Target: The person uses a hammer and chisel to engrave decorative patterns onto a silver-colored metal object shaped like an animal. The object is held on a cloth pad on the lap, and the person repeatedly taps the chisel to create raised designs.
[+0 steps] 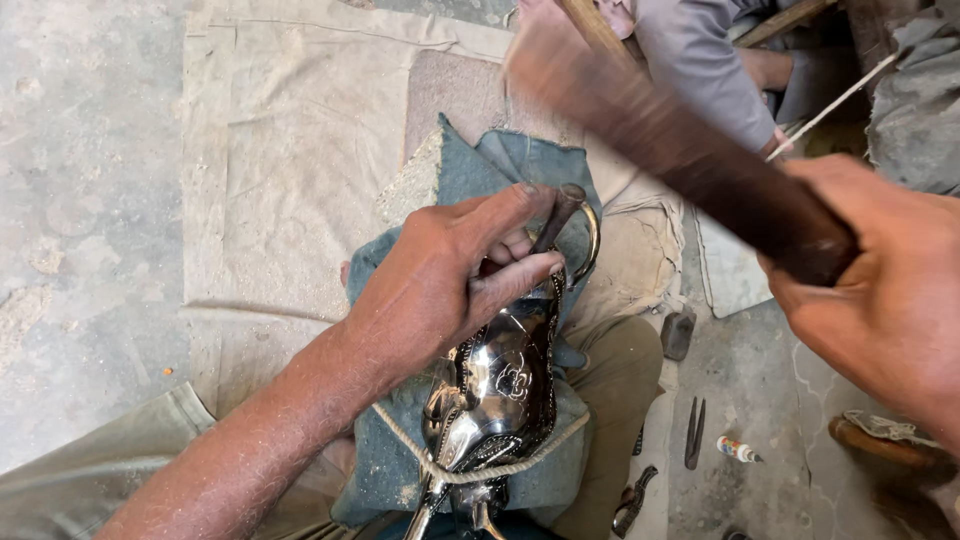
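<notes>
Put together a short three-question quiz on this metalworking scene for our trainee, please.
1. True or false: the left hand steadies a thin punch against the shiny metal vessel.
2. What lashes the vessel to the blue-grey cloth pad? A) wire B) rope C) tape
3. Fill in: the right hand grips a dark ______, blurred in this view.

Key
1. True.
2. B.
3. Wooden handle; its head is out of frame.

A shiny engraved metal pot (500, 385) lies on the blue-grey felt pad (470, 170) across my lap, roped down; small tools (693, 432) lie on the floor (90, 200) to its right.
</notes>
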